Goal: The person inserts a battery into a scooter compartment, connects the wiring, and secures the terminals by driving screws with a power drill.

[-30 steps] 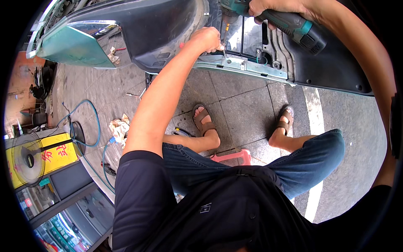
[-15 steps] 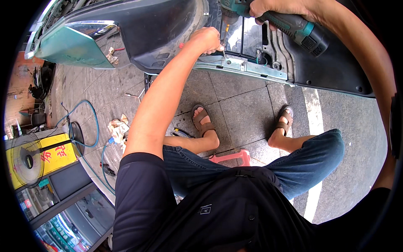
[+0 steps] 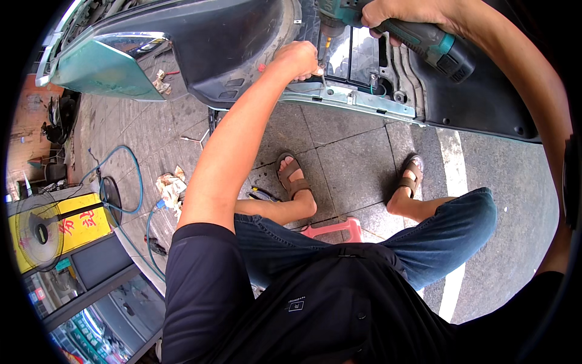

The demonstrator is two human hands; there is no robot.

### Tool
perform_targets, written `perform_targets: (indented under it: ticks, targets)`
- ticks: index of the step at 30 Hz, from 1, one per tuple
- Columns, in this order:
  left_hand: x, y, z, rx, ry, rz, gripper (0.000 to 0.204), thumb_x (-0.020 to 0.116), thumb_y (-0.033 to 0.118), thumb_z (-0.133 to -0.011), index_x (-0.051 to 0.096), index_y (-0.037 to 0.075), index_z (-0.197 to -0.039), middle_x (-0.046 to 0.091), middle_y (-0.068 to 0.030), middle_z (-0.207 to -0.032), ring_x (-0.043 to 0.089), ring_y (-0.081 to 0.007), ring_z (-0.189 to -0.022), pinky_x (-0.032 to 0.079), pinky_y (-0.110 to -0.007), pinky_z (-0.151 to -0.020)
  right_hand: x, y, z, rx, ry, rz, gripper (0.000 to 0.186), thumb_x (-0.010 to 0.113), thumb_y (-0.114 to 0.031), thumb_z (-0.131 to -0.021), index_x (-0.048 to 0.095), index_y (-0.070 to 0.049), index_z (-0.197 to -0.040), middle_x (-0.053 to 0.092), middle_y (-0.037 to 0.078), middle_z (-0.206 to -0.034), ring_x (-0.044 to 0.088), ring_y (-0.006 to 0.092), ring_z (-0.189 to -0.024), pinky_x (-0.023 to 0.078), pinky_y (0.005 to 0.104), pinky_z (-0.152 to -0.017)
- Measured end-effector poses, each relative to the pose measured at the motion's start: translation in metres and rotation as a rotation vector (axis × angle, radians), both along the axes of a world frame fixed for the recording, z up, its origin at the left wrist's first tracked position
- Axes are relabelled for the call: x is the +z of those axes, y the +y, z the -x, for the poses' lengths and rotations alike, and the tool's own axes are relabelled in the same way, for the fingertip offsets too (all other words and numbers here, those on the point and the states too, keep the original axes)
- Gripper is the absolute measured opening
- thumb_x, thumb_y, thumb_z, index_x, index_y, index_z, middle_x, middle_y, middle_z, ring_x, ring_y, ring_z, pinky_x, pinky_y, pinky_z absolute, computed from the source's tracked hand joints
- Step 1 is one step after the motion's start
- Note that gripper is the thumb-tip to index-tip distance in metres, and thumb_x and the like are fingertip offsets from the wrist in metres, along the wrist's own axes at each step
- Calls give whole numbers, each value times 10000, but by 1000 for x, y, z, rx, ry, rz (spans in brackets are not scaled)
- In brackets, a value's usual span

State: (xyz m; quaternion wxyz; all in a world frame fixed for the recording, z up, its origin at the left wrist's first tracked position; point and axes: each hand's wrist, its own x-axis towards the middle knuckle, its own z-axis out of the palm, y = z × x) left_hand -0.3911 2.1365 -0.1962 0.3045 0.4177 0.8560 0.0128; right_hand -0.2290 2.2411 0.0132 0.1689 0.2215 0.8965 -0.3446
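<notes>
My right hand (image 3: 407, 12) is wrapped round the handle of a teal and black cordless drill (image 3: 422, 42), near the top edge of the view. A slim bit with a yellow band (image 3: 328, 43) points down from its chuck toward the rim of a large dark car bumper (image 3: 233, 48). Beside the bit's tip, my left hand (image 3: 297, 59) is closed, fingers pinched together at the rim. Its fingers hide most of what they hold. The bumper's inner side faces up, with a pale green edge strip (image 3: 351, 97) nearest me.
A pink plastic stool (image 3: 336, 229) shows between my legs, with pliers (image 3: 264, 193) by my left foot. Further left lie crumpled rags (image 3: 172, 185), a blue hose (image 3: 141, 188) and a metal three-armed wrench (image 3: 196, 139). A standing fan (image 3: 40, 231) is at far left.
</notes>
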Motion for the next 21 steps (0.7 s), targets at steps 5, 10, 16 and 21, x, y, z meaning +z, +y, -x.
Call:
perform_targets:
  ticks: [5,10,16,21]
  targets:
    - [1,1,-2,-2,25,8,271,743,308,-833,655,53,-841,660,-16,-678,617,-140,-566,500,-311,-544,-3,10,-4,37,34,34,293,681,-222,-750,683,42,-878,667,102,-786,612,197,-683,482,346,-631]
    - [2,1,-3,-11,31,11,281,740,326,-836,662,57,-864,663,-16,-683,619,-143,-569,500,-316,-550,1,10,-5,68,33,76,303,682,-225,-754,682,48,-887,671,102,-792,617,195,-702,487,348,-644]
    - [6,2,-6,5,56,53,271,737,317,-839,665,59,-877,670,-8,-704,624,-133,-586,502,-313,-575,0,12,-1,179,67,71,355,679,-224,-760,659,61,-969,675,111,-831,624,198,-745,498,350,-685]
    - [9,0,-9,4,45,11,266,744,308,-829,665,59,-876,674,-10,-711,630,-130,-593,503,-310,-580,6,14,-1,184,41,-1,349,665,-204,-778,647,68,-996,680,113,-862,625,190,-774,500,342,-708]
